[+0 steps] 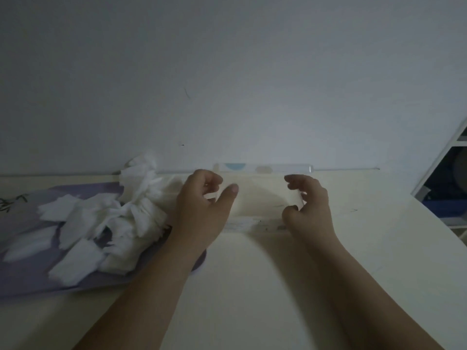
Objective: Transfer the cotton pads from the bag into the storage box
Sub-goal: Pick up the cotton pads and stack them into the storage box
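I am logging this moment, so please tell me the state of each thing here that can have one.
cotton pads: loose pile on the purple mat, not boxed.
clear container: held between both hands, looks empty.
left hand: grips the container's left side.
right hand: grips its right side.

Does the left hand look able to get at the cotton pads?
Probably yes: the cotton pads lie right beside the left hand, nothing between, though it seems busy holding a clear container.
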